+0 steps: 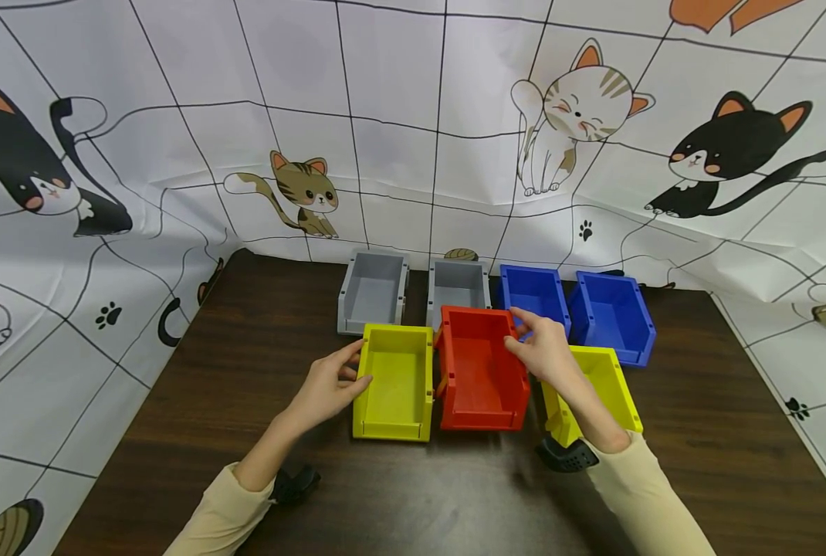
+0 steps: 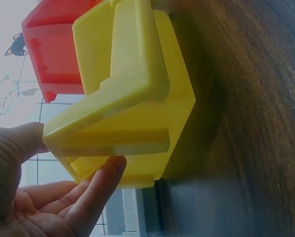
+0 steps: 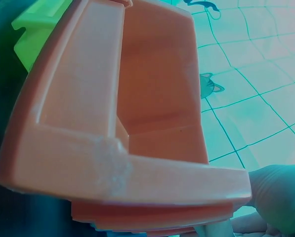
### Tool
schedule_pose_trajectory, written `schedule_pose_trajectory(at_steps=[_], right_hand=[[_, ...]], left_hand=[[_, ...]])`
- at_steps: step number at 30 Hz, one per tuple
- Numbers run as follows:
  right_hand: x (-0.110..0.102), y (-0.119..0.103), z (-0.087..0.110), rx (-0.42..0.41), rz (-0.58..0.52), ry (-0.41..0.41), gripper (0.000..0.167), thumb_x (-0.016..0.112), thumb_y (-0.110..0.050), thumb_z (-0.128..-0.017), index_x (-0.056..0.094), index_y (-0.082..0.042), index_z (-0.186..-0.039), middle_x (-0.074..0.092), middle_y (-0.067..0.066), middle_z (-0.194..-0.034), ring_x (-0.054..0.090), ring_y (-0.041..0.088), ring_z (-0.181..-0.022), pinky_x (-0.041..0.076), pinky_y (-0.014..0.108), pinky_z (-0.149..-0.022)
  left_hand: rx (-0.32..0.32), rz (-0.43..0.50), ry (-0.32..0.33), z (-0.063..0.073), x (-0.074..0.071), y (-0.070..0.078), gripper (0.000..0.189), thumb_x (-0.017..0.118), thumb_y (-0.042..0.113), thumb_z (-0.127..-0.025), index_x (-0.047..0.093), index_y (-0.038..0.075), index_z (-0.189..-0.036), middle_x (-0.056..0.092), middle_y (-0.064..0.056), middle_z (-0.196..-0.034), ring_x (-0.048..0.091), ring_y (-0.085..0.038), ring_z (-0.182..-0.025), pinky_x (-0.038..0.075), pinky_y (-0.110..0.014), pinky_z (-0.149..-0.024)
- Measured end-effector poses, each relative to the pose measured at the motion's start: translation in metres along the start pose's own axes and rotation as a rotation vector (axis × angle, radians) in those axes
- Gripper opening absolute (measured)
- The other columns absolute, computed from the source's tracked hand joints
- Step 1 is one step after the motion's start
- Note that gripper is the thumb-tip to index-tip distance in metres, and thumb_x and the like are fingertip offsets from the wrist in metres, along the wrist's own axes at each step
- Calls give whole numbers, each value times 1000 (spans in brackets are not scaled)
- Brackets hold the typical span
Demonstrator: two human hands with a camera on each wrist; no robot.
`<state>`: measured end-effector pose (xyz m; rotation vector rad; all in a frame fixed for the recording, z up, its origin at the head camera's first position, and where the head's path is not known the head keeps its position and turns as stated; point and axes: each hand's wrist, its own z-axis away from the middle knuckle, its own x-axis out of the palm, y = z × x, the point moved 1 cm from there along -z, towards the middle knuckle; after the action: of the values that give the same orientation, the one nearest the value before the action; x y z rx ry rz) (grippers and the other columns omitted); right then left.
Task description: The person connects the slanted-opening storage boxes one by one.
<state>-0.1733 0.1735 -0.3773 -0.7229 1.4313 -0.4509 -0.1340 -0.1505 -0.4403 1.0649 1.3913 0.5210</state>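
In the head view my left hand [image 1: 321, 390] pinches the left wall of a yellow storage bin [image 1: 394, 378], thumb on the wall's top edge. The left wrist view shows thumb and fingers on either side of that wall of the yellow bin [image 2: 137, 118]. Right beside it, a red storage bin [image 1: 482, 371] has its right wall gripped by my right hand [image 1: 548, 351]. Up close in the right wrist view the red bin [image 3: 159, 89] looks pale orange, and most of the right hand [image 3: 280, 197] is hidden behind it.
Two grey bins [image 1: 374, 289] and two blue bins [image 1: 611, 316] stand in a row at the back of the dark wooden table [image 1: 267, 332]. A second yellow bin [image 1: 604, 378] sits under my right forearm. A cat-print cloth [image 1: 392, 170] hangs behind.
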Motion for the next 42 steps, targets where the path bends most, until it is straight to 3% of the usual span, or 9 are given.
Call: schedule_pose_trajectory(at_steps=[9, 16, 26, 33, 37, 42], right_hand=[[2, 0, -1, 7, 1, 1, 52, 58, -5, -87, 44, 10, -134, 64, 20, -90, 54, 14, -45, 49, 26, -47], [2, -1, -3, 0, 21, 7, 52, 58, -5, -86, 45, 11, -133, 65, 19, -86, 51, 13, -44, 45, 24, -43], [4, -5, 2, 52, 30, 4, 53, 58, -5, -86, 43, 9, -135, 64, 20, -90, 49, 14, -45, 46, 23, -47], [9, -4, 6, 16, 21, 34, 51, 59, -5, -86, 45, 11, -132, 65, 22, -88, 48, 13, -41, 45, 22, -44], [9, -2, 8, 19, -2, 43, 50, 59, -7, -87, 46, 10, -132, 65, 22, -90, 49, 16, -41, 45, 23, -43], [6, 0, 9, 52, -85, 6, 46, 58, -10, -91, 48, 12, -129, 64, 26, -98, 60, 20, -49, 51, 27, -47]], left_hand=[[16, -10, -6, 0, -1, -1, 59, 66, -1, -83, 40, -13, -135, 58, -27, -110, 64, -22, -77, 55, -26, -65], [22, -12, -7, 0, -1, 0, 60, 66, -1, -82, 40, -13, -135, 58, -27, -109, 64, -22, -76, 55, -26, -65], [29, -16, -10, 0, -1, -1, 60, 66, -1, -83, 39, -13, -135, 58, -26, -108, 63, -20, -75, 55, -25, -65], [26, -8, -11, 1, -1, 0, 60, 66, -1, -83, 39, -13, -136, 58, -27, -109, 63, -21, -76, 55, -25, -65], [28, -6, -13, 1, -2, 1, 61, 66, -1, -83, 39, -13, -136, 57, -28, -110, 63, -22, -76, 55, -26, -65], [38, -9, -15, 1, -1, 1, 61, 65, -2, -82, 38, -14, -135, 57, -29, -110, 64, -23, -75, 55, -26, -65]])
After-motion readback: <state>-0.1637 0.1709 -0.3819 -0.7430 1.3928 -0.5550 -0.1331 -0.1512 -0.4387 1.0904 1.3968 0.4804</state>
